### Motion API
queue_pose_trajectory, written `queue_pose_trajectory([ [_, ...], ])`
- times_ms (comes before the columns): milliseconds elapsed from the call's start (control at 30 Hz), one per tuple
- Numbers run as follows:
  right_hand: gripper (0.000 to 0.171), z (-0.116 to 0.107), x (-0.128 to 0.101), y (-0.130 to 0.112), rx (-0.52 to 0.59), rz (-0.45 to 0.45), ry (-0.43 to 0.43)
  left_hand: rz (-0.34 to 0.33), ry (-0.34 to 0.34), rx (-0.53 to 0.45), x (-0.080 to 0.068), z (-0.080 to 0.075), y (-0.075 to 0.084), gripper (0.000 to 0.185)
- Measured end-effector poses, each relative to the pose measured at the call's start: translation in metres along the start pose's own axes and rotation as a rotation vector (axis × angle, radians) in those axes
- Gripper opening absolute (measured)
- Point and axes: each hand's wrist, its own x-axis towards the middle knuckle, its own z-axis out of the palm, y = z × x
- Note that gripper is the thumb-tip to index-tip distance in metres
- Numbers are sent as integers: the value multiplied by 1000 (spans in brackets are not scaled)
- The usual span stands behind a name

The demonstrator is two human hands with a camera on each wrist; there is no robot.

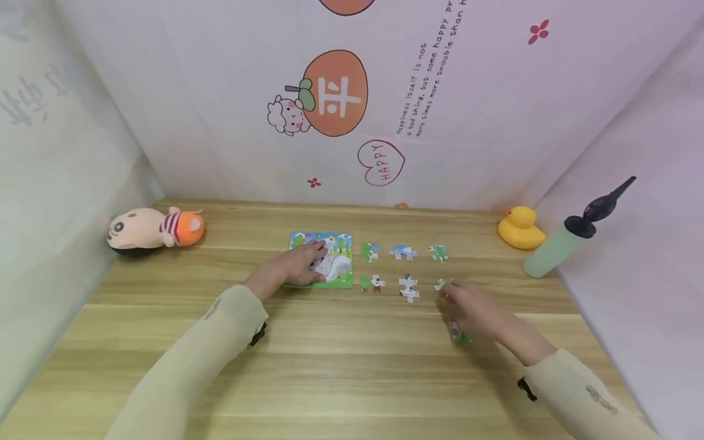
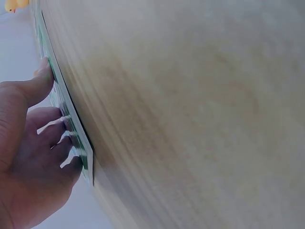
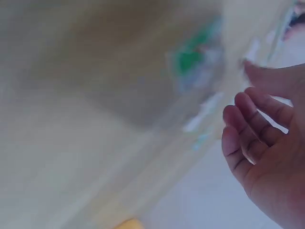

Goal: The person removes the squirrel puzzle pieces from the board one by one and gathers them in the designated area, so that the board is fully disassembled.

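Observation:
A colourful jigsaw board [image 1: 338,269] lies flat on the wooden table [image 1: 352,366]. My left hand [image 1: 313,260] rests on it with the fingers laid across the picture. In the left wrist view the left hand [image 2: 52,119] presses its fingertips on the board's green edge [image 2: 78,138]. Several loose puzzle pieces [image 1: 409,287] lie in two rows to the right of the board. My right hand [image 1: 453,299] hovers at the right end of the near row, close to one piece [image 1: 442,284], with another piece [image 1: 462,335] beneath it. The blurred right wrist view shows the right hand [image 3: 252,119] loosely curved and holding nothing, near a green piece [image 3: 193,55].
A plush doll [image 1: 154,229] lies at the back left. A yellow rubber duck [image 1: 519,228] and a pale green pump with a black top [image 1: 555,247] stand at the back right. Printed cloth walls enclose the table on three sides.

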Motion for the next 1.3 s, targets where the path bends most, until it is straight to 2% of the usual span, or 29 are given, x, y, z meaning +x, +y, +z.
queue_pose_trajectory([
  [167,29,-9,46,-31,73,-52,9,-6,-8,13,-3,1,-2,76],
  [267,32,-8,79,-59,126,-72,-23,-11,-14,34,-3,0,-1,76],
  [400,38,5,121,-93,239,-83,-55,-15,-14,46,-1,0,0,76],
  [500,41,17,142,-111,281,-90,-97,-18,-6,31,0,2,0,77],
  [633,43,27,156,-124,259,-86,-139,-6,24,-25,0,1,0,76],
  [767,41,30,162,-127,224,-81,-129,13,59,-101,-2,-4,-1,73],
  [867,41,29,167,-129,209,-90,-128,17,61,-133,-5,-10,-2,73],
  [1067,43,27,177,-136,139,-116,-135,31,39,-128,-9,-18,-10,74],
  [1300,47,34,185,-150,30,-98,-154,-25,-2,-83,-17,-19,-28,83],
])
